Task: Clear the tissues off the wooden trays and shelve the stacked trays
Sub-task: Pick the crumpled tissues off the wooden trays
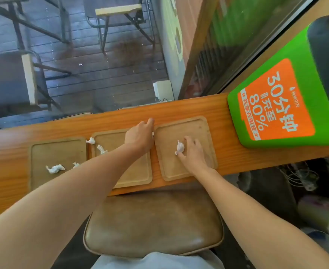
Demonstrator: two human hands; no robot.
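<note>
Three wooden trays lie side by side on an orange wooden counter: left tray [43,152], middle tray [138,173], right tray [198,131]. My right hand [193,152] rests on the right tray, fingers closing on a crumpled tissue [180,147]. My left hand [140,135] reaches over the far right corner of the middle tray; a scrap of white shows at its fingers, and what it holds is unclear. Loose tissues lie on the middle tray [101,148], at its far left corner [90,140], and on the left tray [55,168], with another by my forearm [75,165].
A green and orange stand [280,105] occupies the counter's right end. The counter [6,183] runs along a window. A brown padded stool [154,224] sits below me, against the counter's near edge. Cables and containers crowd the floor at right.
</note>
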